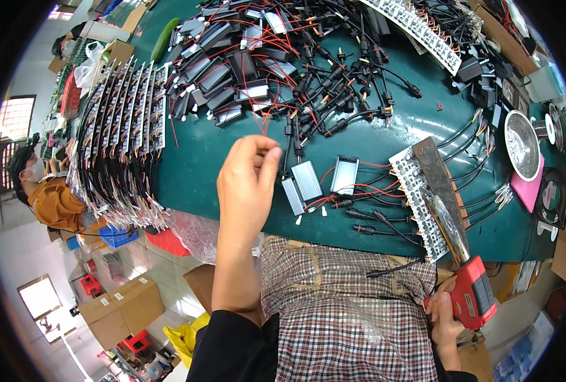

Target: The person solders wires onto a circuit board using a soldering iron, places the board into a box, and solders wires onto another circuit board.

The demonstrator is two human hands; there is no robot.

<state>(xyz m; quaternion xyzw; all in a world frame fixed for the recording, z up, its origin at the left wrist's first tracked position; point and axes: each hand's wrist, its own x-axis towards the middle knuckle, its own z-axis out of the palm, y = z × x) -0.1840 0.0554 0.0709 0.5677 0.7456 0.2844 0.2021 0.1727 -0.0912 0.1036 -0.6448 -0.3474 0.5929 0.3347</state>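
Observation:
My left hand (248, 181) is raised over the near side of the pile, thumb and index finger pinched together; thin red wires reach its fingertips, but I cannot tell whether they are held. In my right hand (445, 318) is a red soldering gun (472, 294) with a dark grip, its metal shaft pointing up across a dark bar (437, 172). Beside that bar lies a white connector strip (416, 207), with red and black wires running off it. Just right of my left hand sit silver-grey housings (307, 180), and one open housing (344, 176) with red leads.
A heap of grey housings (222, 76) and black cables (343, 95) covers the far middle. Wired strips (117, 121) stand at the left, where a masked person (57, 197) sits. A metal bowl (523, 145) and pink sponge (526, 189) are at right; a cucumber (164, 39) lies behind.

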